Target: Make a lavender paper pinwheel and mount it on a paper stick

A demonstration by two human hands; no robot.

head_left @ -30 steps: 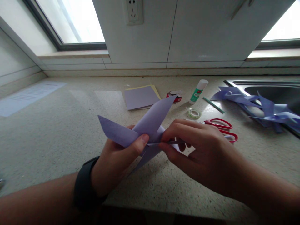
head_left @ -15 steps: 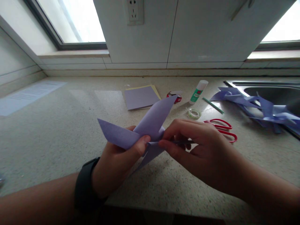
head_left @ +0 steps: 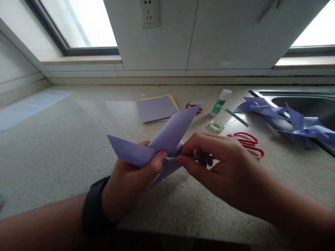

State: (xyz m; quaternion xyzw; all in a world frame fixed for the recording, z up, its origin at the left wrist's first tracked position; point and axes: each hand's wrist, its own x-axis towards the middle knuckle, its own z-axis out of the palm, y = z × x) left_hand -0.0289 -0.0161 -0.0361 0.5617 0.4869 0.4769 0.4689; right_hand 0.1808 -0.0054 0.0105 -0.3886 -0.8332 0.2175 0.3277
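Note:
A folded piece of light purple paper (head_left: 171, 134) with pointed flaps is held above the speckled countertop (head_left: 65, 139). My left hand (head_left: 131, 181), a black watch on its wrist, pinches the paper's centre with the thumb on top. My right hand (head_left: 222, 164) pinches the same centre from the right, thumb and forefinger closed on a flap. One flap points up and right, another points left, and a third hangs below between the hands.
Red scissors (head_left: 248, 144) lie just right of my right hand. Further back are a tape roll (head_left: 216, 126), a glue stick (head_left: 220, 101), a green stick (head_left: 238, 117), a small red item (head_left: 193, 105) and flat purple and yellow sheets (head_left: 157, 108). Purple paper scraps (head_left: 285, 116) lie by the sink (head_left: 303, 101).
Both hands keep their grip on the purple paper. The right fingers have shifted slightly toward the centre and the paper has tilted a little.

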